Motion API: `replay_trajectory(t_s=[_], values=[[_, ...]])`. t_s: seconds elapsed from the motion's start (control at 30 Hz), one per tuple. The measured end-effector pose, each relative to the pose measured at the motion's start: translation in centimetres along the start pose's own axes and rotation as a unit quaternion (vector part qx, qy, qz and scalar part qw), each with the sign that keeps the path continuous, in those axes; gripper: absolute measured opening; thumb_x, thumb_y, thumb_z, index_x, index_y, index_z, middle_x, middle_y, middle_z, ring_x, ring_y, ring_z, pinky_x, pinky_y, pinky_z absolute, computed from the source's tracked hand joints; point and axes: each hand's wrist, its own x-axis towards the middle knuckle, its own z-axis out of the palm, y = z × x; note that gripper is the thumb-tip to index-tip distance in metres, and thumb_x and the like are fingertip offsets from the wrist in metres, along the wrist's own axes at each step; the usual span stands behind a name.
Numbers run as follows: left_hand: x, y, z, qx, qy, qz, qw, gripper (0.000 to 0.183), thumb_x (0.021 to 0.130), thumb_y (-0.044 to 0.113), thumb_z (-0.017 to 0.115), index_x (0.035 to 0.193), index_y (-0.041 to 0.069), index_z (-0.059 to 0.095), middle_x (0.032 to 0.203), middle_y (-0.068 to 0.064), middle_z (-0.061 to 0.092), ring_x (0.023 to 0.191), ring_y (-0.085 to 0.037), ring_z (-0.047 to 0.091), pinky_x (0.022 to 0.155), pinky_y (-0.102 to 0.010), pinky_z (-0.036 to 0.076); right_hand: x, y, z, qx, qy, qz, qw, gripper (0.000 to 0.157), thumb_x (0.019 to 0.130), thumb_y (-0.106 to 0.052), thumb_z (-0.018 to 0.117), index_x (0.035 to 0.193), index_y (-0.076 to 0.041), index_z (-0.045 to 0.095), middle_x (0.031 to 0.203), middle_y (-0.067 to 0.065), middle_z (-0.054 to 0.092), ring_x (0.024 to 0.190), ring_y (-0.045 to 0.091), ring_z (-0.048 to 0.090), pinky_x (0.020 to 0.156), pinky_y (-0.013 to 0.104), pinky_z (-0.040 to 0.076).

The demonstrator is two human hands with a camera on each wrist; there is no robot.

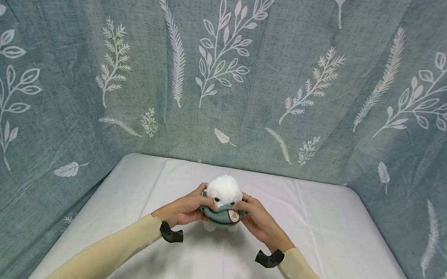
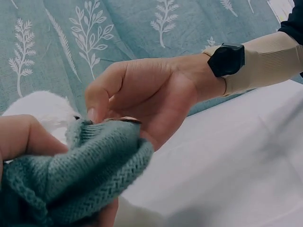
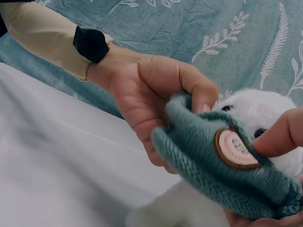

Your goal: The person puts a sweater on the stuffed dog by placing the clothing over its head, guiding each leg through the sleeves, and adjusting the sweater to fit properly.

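Observation:
A white plush toy with dark eyes sits on the white table, facing me. Around its lower face lies a teal knitted hat, or a similar knit garment, with a pink and brown patch. My left hand pinches the knit's edge at one side, its thumb by the toy's cheek. On the other side my right hand pinches the edge too, thumb near the patch. In the right wrist view the toy's white foot shows below the knit. Some fingertips are hidden behind the fabric.
The white-covered table spreads around the toy. Teal curtains with white leaf prints hang behind it and at both sides. Each wrist wears a black camera mount over a cream sleeve.

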Motion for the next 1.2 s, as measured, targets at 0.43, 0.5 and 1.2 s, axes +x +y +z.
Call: replay_trajectory(t_s=[0.43, 0.5, 1.2], values=[[0.0, -0.3, -0.6, 0.065, 0.005, 0.017, 0.9977, 0.089, 0.079, -0.005, 0.078, 0.151, 0.018, 0.031, 0.145, -0.023, 0.041, 0.124, -0.036, 0.053, 0.093, -0.045, 0.052, 0.1, 0.2, 0.3, -0.024, 0.04, -0.006, 0.999, 0.074, 0.086, 0.0, 0.058, 0.157, -0.003, 0.036, 0.156, 0.016, 0.038, 0.137, 0.027, 0.039, 0.101, 0.031, 0.043], [0.0, -0.3, -1.0, 0.096, -0.002, 0.026, 0.9951, 0.086, 0.081, 0.0, 0.081, 0.15, 0.018, 0.033, 0.144, -0.021, 0.044, 0.124, -0.034, 0.054, 0.095, -0.046, 0.051, 0.1, 0.2, -0.1, -0.049, 0.031, -0.003, 0.998, 0.073, 0.088, -0.004, 0.058, 0.158, -0.005, 0.036, 0.156, 0.015, 0.037, 0.135, 0.027, 0.04, 0.104, 0.035, 0.042], [1.4, -0.8, -2.8, 0.291, 0.036, 0.117, 0.949, 0.066, 0.085, 0.021, 0.087, 0.139, 0.024, 0.049, 0.132, -0.009, 0.061, 0.124, -0.026, 0.057, 0.099, -0.05, 0.048, 0.9, 1.0, -2.5, -0.143, 0.004, -0.018, 0.99, 0.074, 0.093, -0.011, 0.071, 0.159, -0.015, 0.038, 0.161, 0.013, 0.034, 0.144, 0.031, 0.037, 0.115, 0.052, 0.033]])
